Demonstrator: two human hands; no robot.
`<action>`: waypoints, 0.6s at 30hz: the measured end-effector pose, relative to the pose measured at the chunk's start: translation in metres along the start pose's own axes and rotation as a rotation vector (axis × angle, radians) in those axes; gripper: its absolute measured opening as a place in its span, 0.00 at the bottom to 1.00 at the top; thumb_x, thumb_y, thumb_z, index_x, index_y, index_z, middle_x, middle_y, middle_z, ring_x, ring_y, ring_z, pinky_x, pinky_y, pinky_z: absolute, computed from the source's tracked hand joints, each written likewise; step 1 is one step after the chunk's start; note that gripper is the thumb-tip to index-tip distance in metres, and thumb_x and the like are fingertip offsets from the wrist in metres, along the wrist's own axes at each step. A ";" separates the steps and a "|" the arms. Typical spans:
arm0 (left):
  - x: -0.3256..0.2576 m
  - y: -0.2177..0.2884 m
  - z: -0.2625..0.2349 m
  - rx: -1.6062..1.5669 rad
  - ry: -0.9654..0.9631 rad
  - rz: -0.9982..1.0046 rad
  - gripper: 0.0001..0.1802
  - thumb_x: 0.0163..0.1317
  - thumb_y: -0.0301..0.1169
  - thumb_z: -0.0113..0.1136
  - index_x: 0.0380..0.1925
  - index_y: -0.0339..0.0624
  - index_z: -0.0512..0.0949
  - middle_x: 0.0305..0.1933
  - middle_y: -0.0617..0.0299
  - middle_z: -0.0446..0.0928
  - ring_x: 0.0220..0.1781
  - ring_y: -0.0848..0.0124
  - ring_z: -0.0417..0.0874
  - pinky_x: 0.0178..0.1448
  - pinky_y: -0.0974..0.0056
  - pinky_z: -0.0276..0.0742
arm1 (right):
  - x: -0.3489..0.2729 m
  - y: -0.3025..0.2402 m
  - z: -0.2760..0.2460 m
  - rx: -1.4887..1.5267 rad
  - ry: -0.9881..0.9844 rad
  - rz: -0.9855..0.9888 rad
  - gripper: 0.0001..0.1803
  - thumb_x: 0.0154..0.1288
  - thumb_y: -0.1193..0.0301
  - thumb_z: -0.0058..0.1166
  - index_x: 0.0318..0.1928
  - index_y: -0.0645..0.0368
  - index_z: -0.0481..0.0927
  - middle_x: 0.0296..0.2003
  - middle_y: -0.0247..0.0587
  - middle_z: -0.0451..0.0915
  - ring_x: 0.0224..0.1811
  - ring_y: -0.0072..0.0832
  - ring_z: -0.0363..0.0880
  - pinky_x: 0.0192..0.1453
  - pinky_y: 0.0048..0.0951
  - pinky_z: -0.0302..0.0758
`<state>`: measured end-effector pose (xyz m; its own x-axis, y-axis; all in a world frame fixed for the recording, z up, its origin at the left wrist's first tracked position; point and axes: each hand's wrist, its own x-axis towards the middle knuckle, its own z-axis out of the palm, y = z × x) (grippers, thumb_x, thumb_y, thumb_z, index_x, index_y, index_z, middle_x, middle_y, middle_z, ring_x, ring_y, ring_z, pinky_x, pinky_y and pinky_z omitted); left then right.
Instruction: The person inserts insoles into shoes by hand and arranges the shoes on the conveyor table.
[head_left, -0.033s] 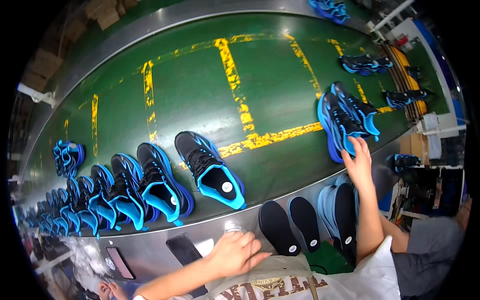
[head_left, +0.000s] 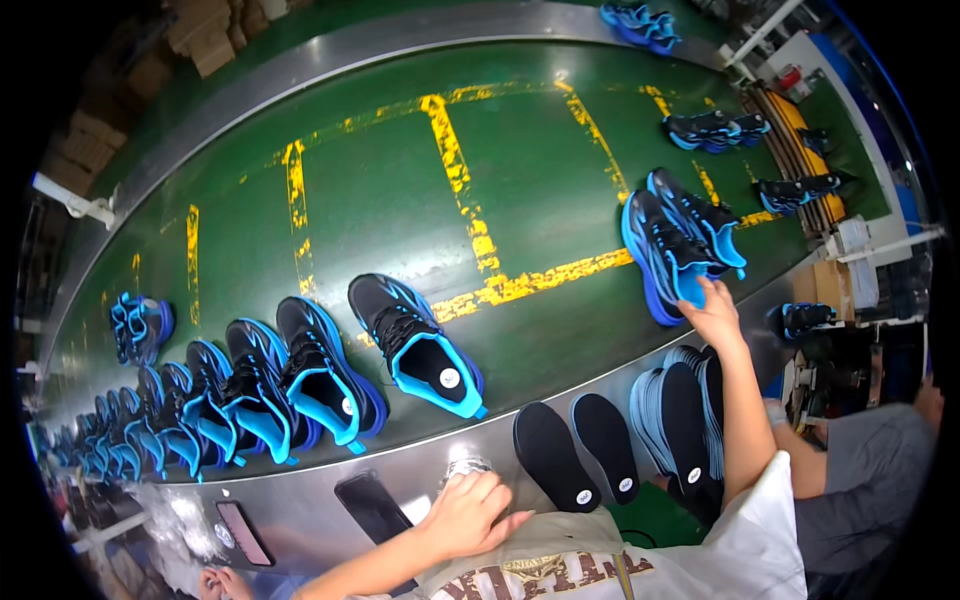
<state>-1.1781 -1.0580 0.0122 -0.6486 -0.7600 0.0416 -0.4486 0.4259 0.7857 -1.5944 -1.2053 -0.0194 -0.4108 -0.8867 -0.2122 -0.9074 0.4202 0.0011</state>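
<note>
At the right, my right hand [head_left: 712, 312] has its fingers and thumb closed on the light-blue heel of a black-and-blue sneaker [head_left: 662, 250]. A matching sneaker [head_left: 697, 212] lies against its far side, toe pointing away. My left hand [head_left: 470, 515] is in front of my body by the metal edge, loosely curled, thumb sticking out, with nothing visible in it. Just beyond its knuckles is a shiny crumpled piece [head_left: 466, 467]. Two black insoles, a left one [head_left: 548, 455] and a right one [head_left: 604, 445], lie on the ledge between my hands.
A stack of insoles [head_left: 680, 420] stands beside my right forearm. One sneaker [head_left: 418, 345] sits on the green belt [head_left: 545, 200], with a row of sneakers [head_left: 325, 370] to its left. Phones, one dark [head_left: 372, 505] and one pinkish [head_left: 245, 532], lie on the metal ledge [head_left: 300, 495].
My right hand's fingers have closed in on the sneaker's heel, where they were looser before. My left hand keeps nearly the same pose. The whole view has shifted slightly.
</note>
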 end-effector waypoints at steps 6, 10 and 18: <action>-0.034 0.006 0.034 0.338 0.056 0.057 0.11 0.50 0.34 0.56 0.31 0.40 0.70 0.36 0.57 0.66 0.40 0.61 0.68 0.41 0.61 0.64 | 0.018 0.002 0.034 0.065 -0.117 -0.108 0.18 0.51 0.61 0.57 0.41 0.57 0.79 0.43 0.58 0.74 0.46 0.48 0.72 0.52 0.38 0.69; -0.041 0.002 0.043 0.323 0.006 0.110 0.15 0.49 0.29 0.56 0.38 0.37 0.70 0.43 0.52 0.69 0.50 0.58 0.69 0.56 0.58 0.64 | -0.016 -0.064 0.042 0.269 -0.024 -0.220 0.15 0.51 0.64 0.55 0.39 0.56 0.79 0.36 0.58 0.75 0.41 0.47 0.75 0.47 0.41 0.72; -0.045 0.008 0.064 0.427 0.182 0.228 0.20 0.46 0.27 0.58 0.42 0.35 0.70 0.37 0.53 0.74 0.46 0.60 0.74 0.54 0.56 0.66 | -0.133 -0.140 0.046 0.785 0.047 -0.641 0.20 0.55 0.62 0.52 0.46 0.60 0.73 0.45 0.53 0.71 0.44 0.49 0.72 0.49 0.40 0.70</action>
<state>-1.1917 -0.9892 -0.0230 -0.6588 -0.6811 0.3195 -0.5439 0.7246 0.4233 -1.4082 -1.1372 -0.0361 0.1152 -0.9891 0.0914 -0.6507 -0.1446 -0.7454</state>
